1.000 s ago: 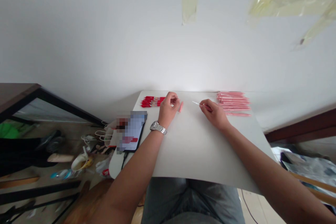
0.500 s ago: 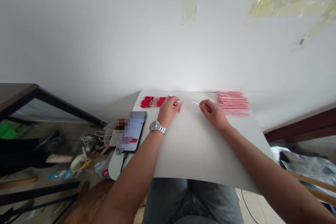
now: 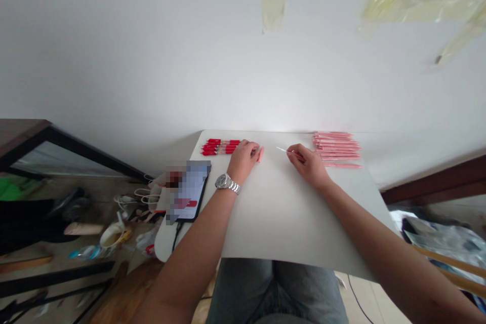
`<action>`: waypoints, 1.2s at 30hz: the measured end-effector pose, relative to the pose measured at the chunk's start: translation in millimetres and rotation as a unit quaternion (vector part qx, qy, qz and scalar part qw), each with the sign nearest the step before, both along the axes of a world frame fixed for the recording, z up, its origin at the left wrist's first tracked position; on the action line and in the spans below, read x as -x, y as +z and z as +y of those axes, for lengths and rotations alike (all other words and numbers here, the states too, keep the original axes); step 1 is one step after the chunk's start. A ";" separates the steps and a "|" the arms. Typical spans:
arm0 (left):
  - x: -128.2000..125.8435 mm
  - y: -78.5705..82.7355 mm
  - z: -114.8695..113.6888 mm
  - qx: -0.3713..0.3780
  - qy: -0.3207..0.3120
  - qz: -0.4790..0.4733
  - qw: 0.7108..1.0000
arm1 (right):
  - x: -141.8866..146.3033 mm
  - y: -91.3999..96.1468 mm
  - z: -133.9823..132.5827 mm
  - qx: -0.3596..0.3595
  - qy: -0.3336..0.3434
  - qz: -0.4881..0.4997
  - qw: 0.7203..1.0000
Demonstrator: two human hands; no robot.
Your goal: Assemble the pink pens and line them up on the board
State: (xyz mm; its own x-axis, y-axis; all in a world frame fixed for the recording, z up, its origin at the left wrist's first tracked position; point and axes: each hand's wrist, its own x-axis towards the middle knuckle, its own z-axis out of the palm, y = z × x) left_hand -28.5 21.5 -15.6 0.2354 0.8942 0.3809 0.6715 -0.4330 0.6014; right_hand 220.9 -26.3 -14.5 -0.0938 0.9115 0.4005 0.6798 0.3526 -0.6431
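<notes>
Left hand [image 3: 244, 157] is resting curled at a pen barrel [image 3: 261, 155] toward the table's [image 3: 281, 217] twelve o'clock, its grip impossible to tell; right hand [image 3: 304, 160], toward one, is pinching a white-tipped refill [image 3: 281, 149]. Collecting the barrel seems under way, calling for a light pinch; it is looking short and pink.

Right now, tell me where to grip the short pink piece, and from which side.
Pinch the short pink piece across its middle, probably from the right: it is slim, lies roughly front to back, and has bare table on that side, while the left hand crowds its left.
</notes>
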 end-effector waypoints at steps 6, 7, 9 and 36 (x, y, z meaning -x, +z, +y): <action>0.1 2.5 -2.2 0.005 0.004 0.013 1.000 | 0.4 1.2 -0.6 0.002 -0.003 0.004 1.000; 0.3 2.5 -2.5 0.004 0.004 0.012 1.000 | 0.5 1.3 -0.8 0.002 -0.004 0.004 1.000; 0.5 2.6 -3.0 0.002 0.005 0.008 1.000 | 0.5 1.2 -1.0 0.003 -0.007 0.005 1.000; -35.7 23.2 -36.2 0.219 -0.176 -0.374 0.884 | 9.7 5.0 -8.1 0.027 0.082 0.118 0.989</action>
State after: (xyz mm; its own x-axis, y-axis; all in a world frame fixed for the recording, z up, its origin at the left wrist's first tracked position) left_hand 7.3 -14.7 7.6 0.3571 0.9158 0.1837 -0.1140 -0.1525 0.9817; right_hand 211.1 -34.4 -9.5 -0.1510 0.9126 0.3799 0.4453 0.4059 -0.7981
